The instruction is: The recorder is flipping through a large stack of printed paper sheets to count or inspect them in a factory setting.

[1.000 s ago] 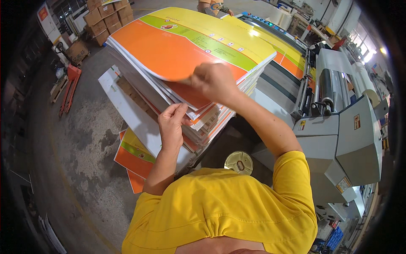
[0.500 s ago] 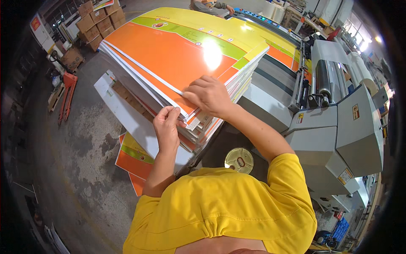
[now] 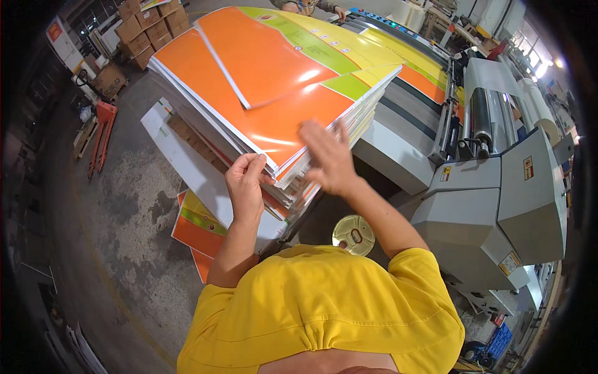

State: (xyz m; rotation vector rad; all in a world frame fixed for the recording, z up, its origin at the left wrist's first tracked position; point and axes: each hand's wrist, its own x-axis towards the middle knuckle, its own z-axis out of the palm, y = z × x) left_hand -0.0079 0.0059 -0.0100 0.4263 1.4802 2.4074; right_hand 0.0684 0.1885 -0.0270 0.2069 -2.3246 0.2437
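A tall stack of large printed sheets [image 3: 205, 90], orange with yellow and green bands, stands in front of me. The top sheet [image 3: 261, 59] lies shifted toward the far side, its near edge bowed, so the orange of the one beneath shows. My left hand [image 3: 245, 184] pinches the near corner of the stack between thumb and fingers; how many sheets it holds I cannot tell. Over the near right edge is my right hand [image 3: 330, 156], smeared by motion, its fingers apart with nothing seen in them.
On the right stands a grey machine [image 3: 461, 193] with rollers [image 3: 479, 118] and a bed carrying similar sheets. A person's hand [image 3: 339, 12] shows behind the stack. Printed sheets [image 3: 199, 227] lie low at left. An orange pallet jack [image 3: 103, 134] and cardboard boxes [image 3: 149, 31] stand farther left.
The top sheet has slid away from me, off the near corner. My right hand has let go of it and drawn back to the right. The left hand keeps its pinch at the corner.
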